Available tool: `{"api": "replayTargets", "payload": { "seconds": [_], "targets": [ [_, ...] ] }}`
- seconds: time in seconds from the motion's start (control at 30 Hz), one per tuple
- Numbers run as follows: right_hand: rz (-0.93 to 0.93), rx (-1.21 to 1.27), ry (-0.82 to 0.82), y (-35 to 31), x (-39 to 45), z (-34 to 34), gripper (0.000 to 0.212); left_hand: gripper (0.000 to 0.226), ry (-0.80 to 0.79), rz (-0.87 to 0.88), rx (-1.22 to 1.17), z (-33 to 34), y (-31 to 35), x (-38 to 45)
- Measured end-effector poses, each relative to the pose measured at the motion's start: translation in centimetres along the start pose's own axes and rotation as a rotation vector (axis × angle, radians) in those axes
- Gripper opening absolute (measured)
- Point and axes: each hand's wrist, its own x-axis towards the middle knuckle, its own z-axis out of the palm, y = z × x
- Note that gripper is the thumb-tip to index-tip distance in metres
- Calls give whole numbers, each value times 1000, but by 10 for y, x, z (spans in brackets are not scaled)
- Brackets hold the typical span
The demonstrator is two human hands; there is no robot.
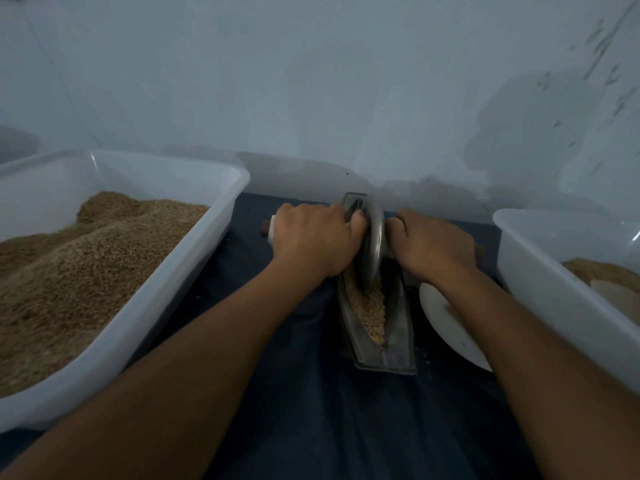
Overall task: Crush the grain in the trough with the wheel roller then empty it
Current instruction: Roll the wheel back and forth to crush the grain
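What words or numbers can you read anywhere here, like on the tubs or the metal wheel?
None: no words, numbers, labels or signs show anywhere in this picture.
The left tub and the right tub have plain sides.
The wheel, the trough and the white plate are bare too.
The dark specks on the wall are only marks, not letters.

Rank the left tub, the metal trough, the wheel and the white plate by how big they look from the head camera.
1. Left tub, much the largest, though cut off by the frame.
2. Metal trough.
3. and 4. Wheel and white plate: unsure, since the hands hide part of the wheel and the right arm covers part of the plate.
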Motion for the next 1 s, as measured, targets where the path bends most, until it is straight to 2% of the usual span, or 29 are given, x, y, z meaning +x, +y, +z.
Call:
{"api": "replayTargets", "payload": {
  "seconds": [0.37,0.57,0.7,1.0],
  "targets": [
    [-33,-6,-70,1,29,1,46,62,-23,-34,-7,11,-4,23],
    [-35,16,-157,7,44,3,49,64,15,-48,15,16,1,33],
    [-53,43,-202,9,54,7,49,60,17,-60,4,17,0,36],
    [-75,33,-154,8,55,8,49,63,-27,-92,31,15,-1,30]
  ]
}}
